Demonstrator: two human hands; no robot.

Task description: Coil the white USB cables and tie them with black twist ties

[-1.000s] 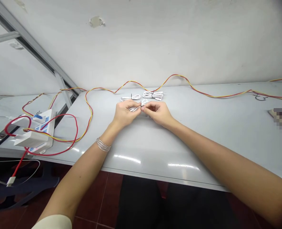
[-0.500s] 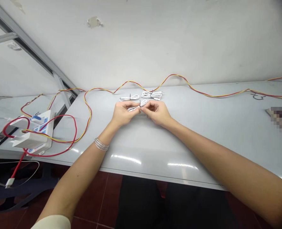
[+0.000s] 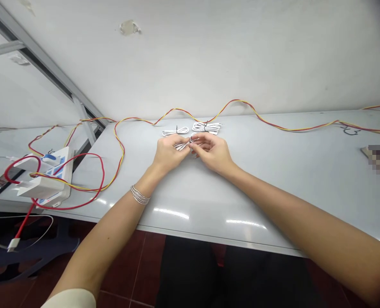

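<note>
Now, at twelve o'clock, the left hand [image 3: 169, 155] pinches a white cable [image 3: 181, 146]; the right hand [image 3: 213, 155] is at its black tie [image 3: 190, 139], whether clamped I cannot tell. Beyond them, a looped cord [image 3: 181, 131] lies at eleven, a thicker bundle [image 3: 211, 127] at one.

Free: tbl [image 3: 283, 154] R of R hand [image 3: 214, 153] | blk L: pwr strip [image 3: 67, 172], red cord [image 3: 104, 172] | rear: wall [image 3: 241, 55]

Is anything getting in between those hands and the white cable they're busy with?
Nothing visible: the left hand pinches the white cable, and the right hand is at its black tie. Two other tied cables lie beyond the hands, not between.
</note>
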